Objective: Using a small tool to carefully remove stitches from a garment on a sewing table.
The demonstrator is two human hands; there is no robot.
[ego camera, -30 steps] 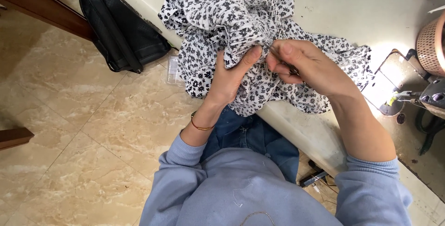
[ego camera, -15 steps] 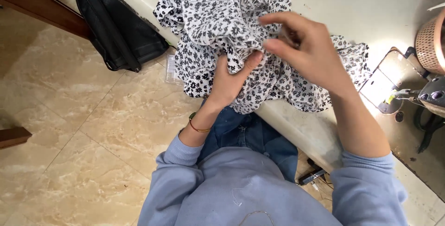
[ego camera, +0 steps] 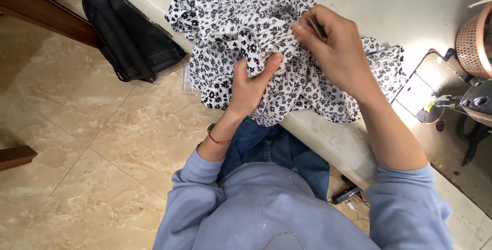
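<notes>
Both hands clamp the floral garment [ego camera: 246,19]: left hand [ego camera: 251,83] below, right hand [ego camera: 333,45] pinching above, equally near.

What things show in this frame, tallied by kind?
Hands: 2, left hand and right hand, both on the floral fabric
Floral fabric: 1
Black bag: 1
Woven basket: 1
Gold bangle: 1
White table: 1
Total: 7
</notes>
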